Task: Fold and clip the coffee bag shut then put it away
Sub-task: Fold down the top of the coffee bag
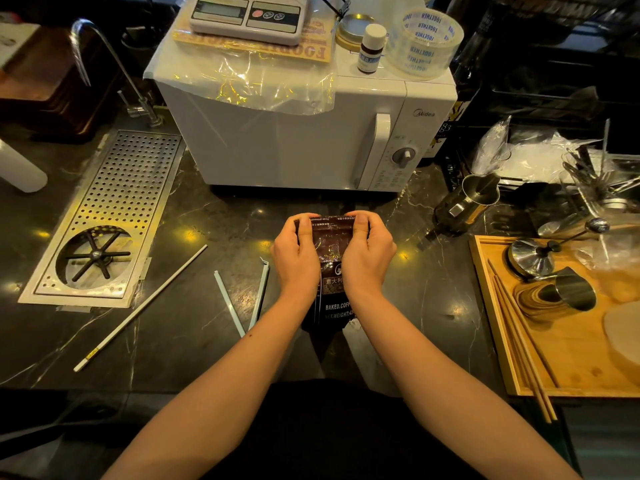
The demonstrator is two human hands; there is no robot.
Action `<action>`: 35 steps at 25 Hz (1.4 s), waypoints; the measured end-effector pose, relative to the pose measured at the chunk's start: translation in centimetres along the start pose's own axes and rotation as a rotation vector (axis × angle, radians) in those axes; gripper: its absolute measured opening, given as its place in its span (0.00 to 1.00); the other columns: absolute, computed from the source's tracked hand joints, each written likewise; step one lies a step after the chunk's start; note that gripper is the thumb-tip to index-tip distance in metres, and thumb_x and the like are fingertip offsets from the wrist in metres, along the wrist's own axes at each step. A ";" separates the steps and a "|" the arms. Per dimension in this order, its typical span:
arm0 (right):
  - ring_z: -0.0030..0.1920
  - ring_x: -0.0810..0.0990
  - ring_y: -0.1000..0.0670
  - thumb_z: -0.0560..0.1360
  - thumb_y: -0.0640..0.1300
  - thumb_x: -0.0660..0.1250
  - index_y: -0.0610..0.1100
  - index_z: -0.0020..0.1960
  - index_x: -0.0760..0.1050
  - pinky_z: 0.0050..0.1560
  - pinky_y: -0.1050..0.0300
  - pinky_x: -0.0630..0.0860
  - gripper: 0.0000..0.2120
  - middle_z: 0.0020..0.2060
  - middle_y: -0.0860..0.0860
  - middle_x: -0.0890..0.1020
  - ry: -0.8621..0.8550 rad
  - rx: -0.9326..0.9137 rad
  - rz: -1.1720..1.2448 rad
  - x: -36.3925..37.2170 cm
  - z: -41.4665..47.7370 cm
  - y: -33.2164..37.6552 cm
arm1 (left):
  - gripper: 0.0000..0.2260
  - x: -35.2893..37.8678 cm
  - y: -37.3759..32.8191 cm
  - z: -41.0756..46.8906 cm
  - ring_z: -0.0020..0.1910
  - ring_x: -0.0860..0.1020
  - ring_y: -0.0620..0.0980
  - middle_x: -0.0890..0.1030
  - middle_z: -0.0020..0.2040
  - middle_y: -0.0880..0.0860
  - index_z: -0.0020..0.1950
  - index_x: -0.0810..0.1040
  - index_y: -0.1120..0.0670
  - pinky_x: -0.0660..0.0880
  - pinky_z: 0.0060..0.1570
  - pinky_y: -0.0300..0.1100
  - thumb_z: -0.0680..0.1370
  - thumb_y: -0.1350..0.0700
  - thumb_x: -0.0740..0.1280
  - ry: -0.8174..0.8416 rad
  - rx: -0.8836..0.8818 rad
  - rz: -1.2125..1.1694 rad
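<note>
Both hands, left (298, 252) and right (366, 251), pinch the bag (333, 268) top on the counter (194, 327) before the microwave (301, 133), fingers clamped on the fold. Clip (247, 299) lies open just left. Risk: freeing one hand for it lets the fold spring back.

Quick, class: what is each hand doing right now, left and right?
Left hand: closed on the top left of the coffee bag.
Right hand: closed on the bag's top right.
</note>
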State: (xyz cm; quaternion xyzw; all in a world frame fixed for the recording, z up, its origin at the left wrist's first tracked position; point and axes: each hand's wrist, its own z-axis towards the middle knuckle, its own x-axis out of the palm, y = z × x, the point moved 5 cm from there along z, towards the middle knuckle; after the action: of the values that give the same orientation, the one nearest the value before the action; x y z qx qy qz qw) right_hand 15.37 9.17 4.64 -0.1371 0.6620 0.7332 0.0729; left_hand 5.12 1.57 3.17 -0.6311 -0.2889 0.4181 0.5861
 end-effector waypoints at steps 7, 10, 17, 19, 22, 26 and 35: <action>0.37 0.74 0.61 0.83 0.42 0.56 0.44 0.44 0.76 0.37 0.75 0.67 0.13 0.35 0.55 0.77 0.047 -0.017 -0.025 -0.2 0.0 0.2 | 0.09 -0.3 0.2 0.3 0.44 0.80 0.43 0.81 0.42 0.45 0.49 0.78 0.51 0.77 0.44 0.39 0.83 0.54 0.59 0.108 0.040 -0.031; 0.36 0.75 0.62 0.82 0.42 0.57 0.47 0.42 0.75 0.38 0.70 0.68 0.13 0.33 0.58 0.77 0.053 -0.023 -0.011 -0.5 -0.1 0.1 | 0.07 -0.8 0.1 0.1 0.47 0.82 0.47 0.83 0.45 0.48 0.52 0.80 0.52 0.79 0.48 0.43 0.82 0.57 0.62 0.180 0.069 -0.083; 0.37 0.76 0.65 0.83 0.41 0.58 0.44 0.43 0.75 0.38 0.74 0.68 0.12 0.33 0.58 0.77 0.044 -0.097 0.006 -1.8 -1.5 0.2 | 0.05 -1.6 -1.8 -1.1 0.46 0.82 0.41 0.83 0.44 0.45 0.49 0.83 0.52 0.78 0.47 0.35 0.74 0.57 0.74 0.273 0.099 -0.032; 0.38 0.77 0.65 0.82 0.40 0.58 0.44 0.44 0.76 0.39 0.74 0.68 0.11 0.34 0.59 0.77 0.055 -0.106 0.013 -2.0 -2.0 0.2 | 0.04 -1.3 -1.8 -1.0 0.46 0.82 0.42 0.84 0.44 0.46 0.47 0.84 0.51 0.78 0.48 0.38 0.74 0.57 0.74 0.277 0.103 -0.039; 0.42 0.79 0.61 0.82 0.41 0.58 0.46 0.47 0.76 0.44 0.67 0.73 0.09 0.38 0.57 0.80 0.140 -0.132 0.030 -2.5 -2.0 0.0 | 0.03 -1.2 -1.7 -0.9 0.44 0.82 0.43 0.84 0.42 0.46 0.44 0.83 0.49 0.78 0.47 0.38 0.74 0.57 0.74 0.281 0.113 -0.052; 0.49 0.82 0.55 0.79 0.40 0.65 0.45 0.53 0.79 0.50 0.58 0.78 0.05 0.46 0.51 0.83 0.354 -0.291 -0.020 -3.6 0.3 1.2 | 0.05 -1.4 -2.1 -0.7 0.43 0.82 0.41 0.83 0.41 0.44 0.43 0.83 0.48 0.77 0.46 0.35 0.73 0.58 0.74 0.300 0.148 -0.013; 0.49 0.79 0.53 0.76 0.38 0.69 0.43 0.49 0.82 0.52 0.58 0.75 0.04 0.43 0.54 0.81 0.479 -0.481 -0.166 -3.2 0.3 2.1 | 0.05 -1.6 -2.5 -0.7 0.43 0.81 0.40 0.83 0.41 0.44 0.45 0.83 0.50 0.76 0.46 0.33 0.74 0.60 0.73 0.340 0.204 0.000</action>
State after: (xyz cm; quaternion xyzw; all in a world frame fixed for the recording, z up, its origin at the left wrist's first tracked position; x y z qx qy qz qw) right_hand 17.76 9.42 7.64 -0.3719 0.4553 0.8067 -0.0598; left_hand 5.28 0.17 5.88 -0.6300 -0.1419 0.3329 0.6871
